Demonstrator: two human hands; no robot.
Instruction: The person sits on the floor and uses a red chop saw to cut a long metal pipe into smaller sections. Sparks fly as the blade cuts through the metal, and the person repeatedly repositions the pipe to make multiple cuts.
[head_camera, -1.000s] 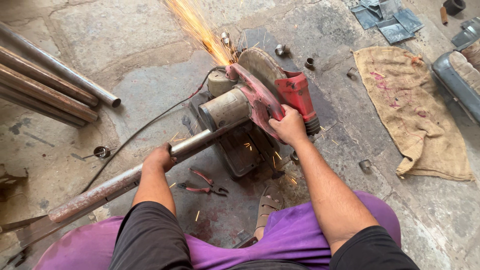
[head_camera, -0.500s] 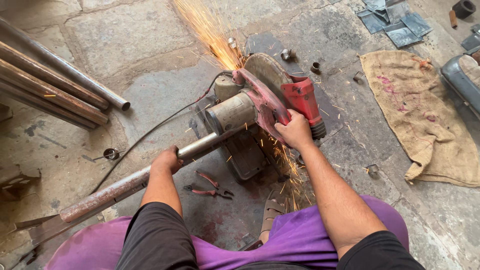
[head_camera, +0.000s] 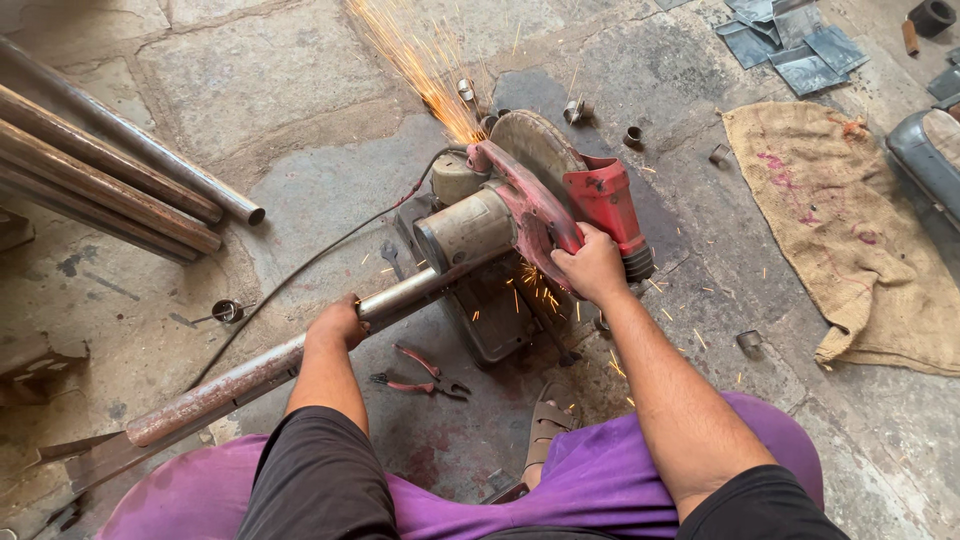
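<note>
Chop saw (head_camera: 520, 215) set on stone floor (head_camera: 300, 80), centre of view. Rt hand (head_camera: 592, 265) wrapped tight on saw handle, fingers curled shut round it. Lt hand (head_camera: 337, 323) clamped on steel pipe (head_camera: 250, 365), fingers closed over top. Pipe runs from 8 o'clock up into saw base. Sparks (head_camera: 425, 65) thrown toward 11 o'clock. Pliers (head_camera: 420, 372) lie on floor just beside lt forearm, 6 o'clock of saw. Spare pipes (head_camera: 110, 170) stacked at 9–10 o'clock. Sack (head_camera: 850, 230) spread at 3 o'clock.

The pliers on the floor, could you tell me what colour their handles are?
Red, on the pliers in the head view.
</note>
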